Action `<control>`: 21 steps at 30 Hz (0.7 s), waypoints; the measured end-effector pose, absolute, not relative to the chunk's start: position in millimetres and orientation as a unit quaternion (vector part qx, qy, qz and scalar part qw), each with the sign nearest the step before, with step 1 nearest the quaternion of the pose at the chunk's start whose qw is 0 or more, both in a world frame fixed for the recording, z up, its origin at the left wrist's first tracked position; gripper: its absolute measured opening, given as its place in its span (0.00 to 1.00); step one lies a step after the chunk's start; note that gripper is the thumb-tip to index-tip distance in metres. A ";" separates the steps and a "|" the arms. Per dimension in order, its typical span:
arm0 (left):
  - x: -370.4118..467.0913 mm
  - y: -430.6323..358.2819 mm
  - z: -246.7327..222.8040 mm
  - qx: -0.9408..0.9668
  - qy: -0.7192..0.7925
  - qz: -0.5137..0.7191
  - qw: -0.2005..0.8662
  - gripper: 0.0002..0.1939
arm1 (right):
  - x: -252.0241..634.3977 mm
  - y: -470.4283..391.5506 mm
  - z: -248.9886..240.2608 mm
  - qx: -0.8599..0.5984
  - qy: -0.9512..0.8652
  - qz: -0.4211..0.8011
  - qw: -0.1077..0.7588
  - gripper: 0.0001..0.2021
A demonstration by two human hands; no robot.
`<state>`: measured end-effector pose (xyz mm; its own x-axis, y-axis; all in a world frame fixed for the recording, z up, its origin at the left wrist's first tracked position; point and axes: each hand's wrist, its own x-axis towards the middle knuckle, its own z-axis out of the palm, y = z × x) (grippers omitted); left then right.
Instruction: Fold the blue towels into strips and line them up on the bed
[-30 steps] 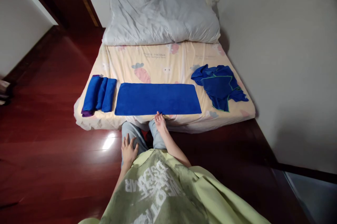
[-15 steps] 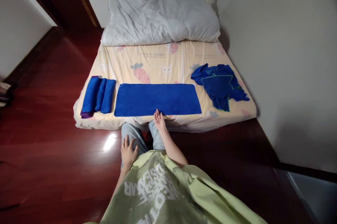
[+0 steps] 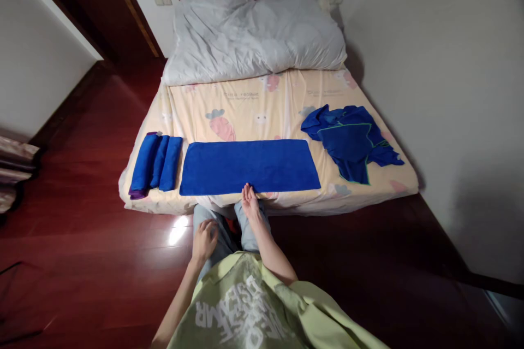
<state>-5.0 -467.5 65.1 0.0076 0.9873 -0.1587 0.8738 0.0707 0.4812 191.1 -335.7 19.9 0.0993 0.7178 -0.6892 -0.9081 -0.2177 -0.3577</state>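
A blue towel (image 3: pixel 249 166) lies spread flat as a long rectangle along the front of the bed. My right hand (image 3: pixel 249 202) is palm up at the towel's front edge, its fingers stretched out and holding nothing. I cannot tell whether the fingertips touch the cloth. My left hand (image 3: pixel 203 241) hovers at or rests on my left thigh, loosely curled and holding nothing I can see. Left of the flat towel are several rolled or folded blue towels (image 3: pixel 171 163), with a purple one (image 3: pixel 138 194) showing underneath. On the right lies a crumpled pile of blue cloths (image 3: pixel 347 144) with green edging.
The bed (image 3: pixel 262 103) has a pale sheet with a carrot print. A bunched white quilt (image 3: pixel 254 37) lies at its head. A wall (image 3: pixel 442 119) runs along the right, and dark red floor (image 3: pixel 82 218) surrounds the bed. Some striped fabric (image 3: pixel 16 169) is at the far left.
My left hand has gone from fingers spread on the thigh to loosely curled. My right hand stays palm up by the towel's edge. The view has tilted slightly upward.
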 end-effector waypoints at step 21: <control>151.4 -35.7 104.5 0.717 0.606 -0.093 0.333 0.19 | 192.7 -346.6 4.5 -0.466 0.033 0.688 0.555 0.17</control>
